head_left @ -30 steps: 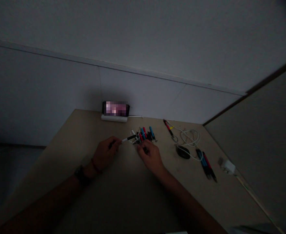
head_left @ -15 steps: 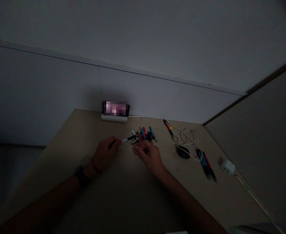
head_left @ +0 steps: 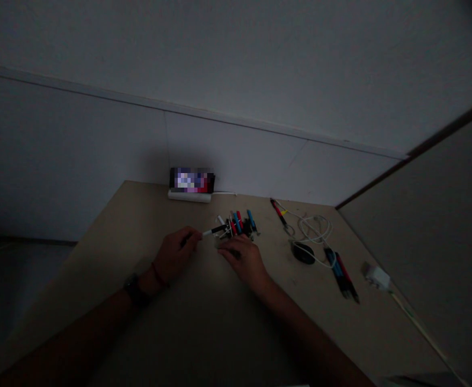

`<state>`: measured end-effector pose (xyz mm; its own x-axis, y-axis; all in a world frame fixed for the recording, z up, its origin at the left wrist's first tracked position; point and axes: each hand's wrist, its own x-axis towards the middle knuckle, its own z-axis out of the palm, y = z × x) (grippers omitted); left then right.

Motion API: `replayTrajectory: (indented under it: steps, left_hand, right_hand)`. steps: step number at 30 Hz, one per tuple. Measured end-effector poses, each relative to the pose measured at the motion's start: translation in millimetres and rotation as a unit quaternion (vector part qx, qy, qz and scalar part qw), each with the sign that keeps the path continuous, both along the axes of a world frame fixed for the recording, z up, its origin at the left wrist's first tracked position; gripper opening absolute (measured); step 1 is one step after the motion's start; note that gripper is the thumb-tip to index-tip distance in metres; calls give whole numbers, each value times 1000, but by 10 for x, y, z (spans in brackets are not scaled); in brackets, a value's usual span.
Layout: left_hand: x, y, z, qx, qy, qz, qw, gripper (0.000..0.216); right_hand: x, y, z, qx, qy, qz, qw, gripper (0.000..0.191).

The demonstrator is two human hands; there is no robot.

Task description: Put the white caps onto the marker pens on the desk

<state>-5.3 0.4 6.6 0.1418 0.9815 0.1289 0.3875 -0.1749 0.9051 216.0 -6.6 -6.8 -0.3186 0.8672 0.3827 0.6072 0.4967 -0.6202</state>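
My left hand pinches the white end of a slim black-and-white pen, whose dark end points right toward a small pile. That pile holds several pen parts in blue, red, white and black, lying close together on the desk. Just in front of it my right hand has its thumb and fingers drawn together, low over the desktop. Whatever may be between those fingertips is too small and dark to make out.
A lit phone leans on a white stand by the wall. To the right lie a red-and-black pen, a coiled white cable, a black mouse and several blue and red pens. A white plug sits near the desk's right edge.
My right hand's fingers have drawn closer together into a pinch. My left hand stays nearly still with the pen. The picture on the phone screen has changed.
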Motion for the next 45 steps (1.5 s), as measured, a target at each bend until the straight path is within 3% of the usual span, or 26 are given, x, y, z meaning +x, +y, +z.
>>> replayTrajectory:
  steps: [8, 22, 26, 30, 36, 45]
  left_hand:
    - [9, -25, 23, -1, -1, -1, 1000, 39]
    - [13, -30, 49, 6, 7, 3, 1000, 38]
    - [10, -21, 40, 7, 11, 2, 1000, 39]
    - [7, -22, 25, 12, 9, -16, 1000, 38]
    - [11, -44, 63, 36, 32, -59, 997, 35]
    - [0, -24, 18, 52, 13, -42, 998, 30]
  right_hand:
    - [31, -4, -12, 7, -68, -29, 997, 9]
    - [15, -19, 8, 3, -60, -68, 996, 17]
    - [-11, -39, 102, 1, 3, -76, 997, 17]
    - [-34, -63, 158, -40, 102, -82, 991, 32]
    - [-67, -64, 178, -156, 256, -107, 948, 40]
    - [-87, 10, 231, -238, 343, -82, 905, 45]
